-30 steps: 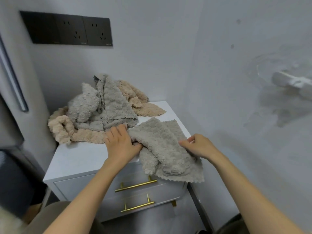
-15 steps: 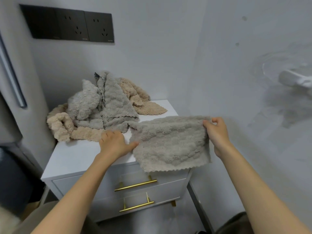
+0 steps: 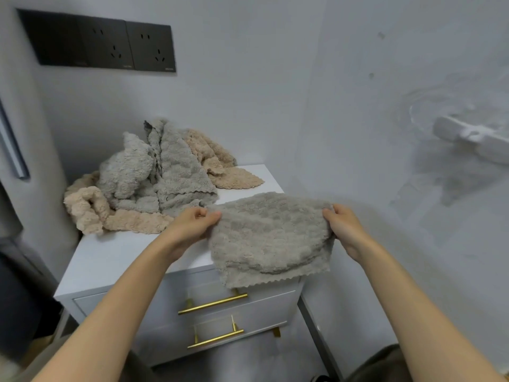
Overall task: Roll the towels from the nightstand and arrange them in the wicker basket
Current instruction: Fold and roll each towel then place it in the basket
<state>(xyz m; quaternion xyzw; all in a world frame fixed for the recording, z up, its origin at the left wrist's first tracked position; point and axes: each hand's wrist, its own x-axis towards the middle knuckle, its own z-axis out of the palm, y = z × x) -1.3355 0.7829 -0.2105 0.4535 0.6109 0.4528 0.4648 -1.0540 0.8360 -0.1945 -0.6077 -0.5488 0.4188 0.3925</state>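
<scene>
Pale grey walls meet in a corner behind a white nightstand, with a black socket panel above it to the left. On the back left of the nightstand's top lies a pile of towels, grey and beige, crumpled and tangled together, one beige corner spread flat toward the back right. Over the nightstand's front right edge hangs one grey towel, stretched wide between both hands, its lower hem dangling in front of the top drawer. The left hand pinches the towel's upper left corner between thumb and fingers; the right hand grips the upper right corner, fingers curled round the cloth. The wicker basket is not in view. The risks, as I judge them: the towel is thick and limp and sags in the middle, so laid down slack it may crease and roll up lopsided or loose; set too near the nightstand's front edge, its own weight could drag it off; set too far back, it could catch on the pile. The cloth is plush, bubbly fleece with a zigzag hem, soft and shapeless. The nightstand is smooth and hard, its two drawers fitted with slim brass bar handles.
</scene>
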